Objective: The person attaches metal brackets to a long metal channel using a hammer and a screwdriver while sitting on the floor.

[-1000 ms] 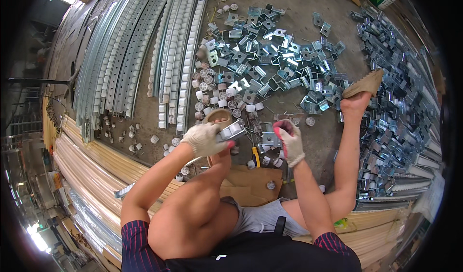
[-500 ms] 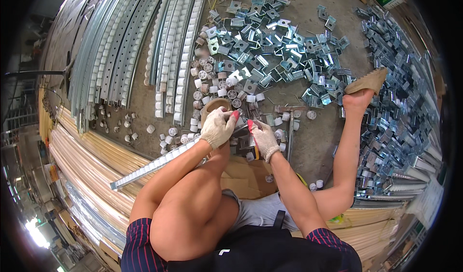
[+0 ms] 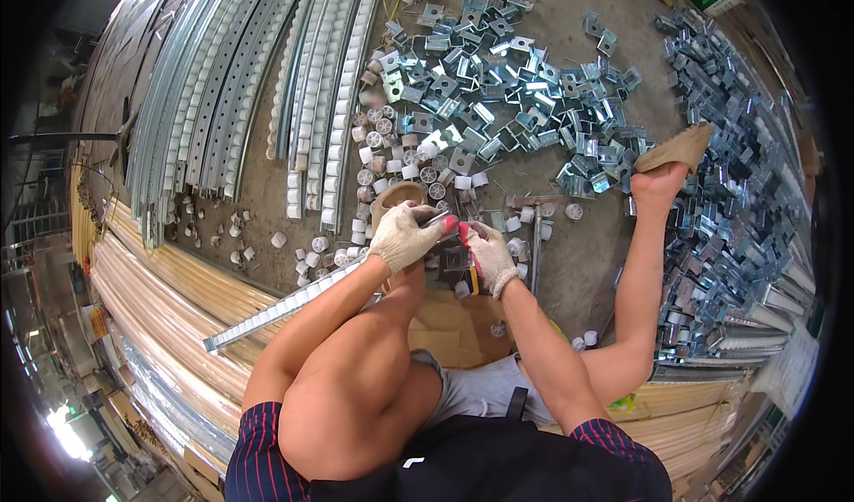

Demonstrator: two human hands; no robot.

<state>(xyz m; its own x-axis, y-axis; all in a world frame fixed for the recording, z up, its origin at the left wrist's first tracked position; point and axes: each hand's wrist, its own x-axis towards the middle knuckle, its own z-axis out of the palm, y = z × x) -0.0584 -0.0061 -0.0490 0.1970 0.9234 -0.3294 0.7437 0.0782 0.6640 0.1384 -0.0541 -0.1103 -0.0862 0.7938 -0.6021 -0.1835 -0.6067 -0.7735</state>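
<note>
My left hand (image 3: 402,239), in a white knit glove with red fingertips, is closed around the far end of a metal roller track (image 3: 285,304) with a row of white rollers. The track slants from lower left, behind my left forearm, up to that hand. My right hand (image 3: 489,257), gloved alike, has its fingers pinched together close to the left fingertips; what they hold is too small to make out. A yellow-and-dark handle (image 3: 473,279) shows beside the right palm; whether it is gripped cannot be told. Loose white rollers (image 3: 410,157) lie just beyond my hands.
A heap of bent metal brackets (image 3: 498,84) covers the floor ahead, another pile (image 3: 712,164) the right side. Finished-looking roller tracks (image 3: 307,84) lie at upper left. A hammer (image 3: 535,235) rests right of my hands. Wrapped long strips (image 3: 169,297) lie at left, cardboard (image 3: 454,324) beneath me.
My left fingertips have shifted slightly right and my hands have come closer together, so their red fingertips nearly touch. The track and the piles stay where they were.
</note>
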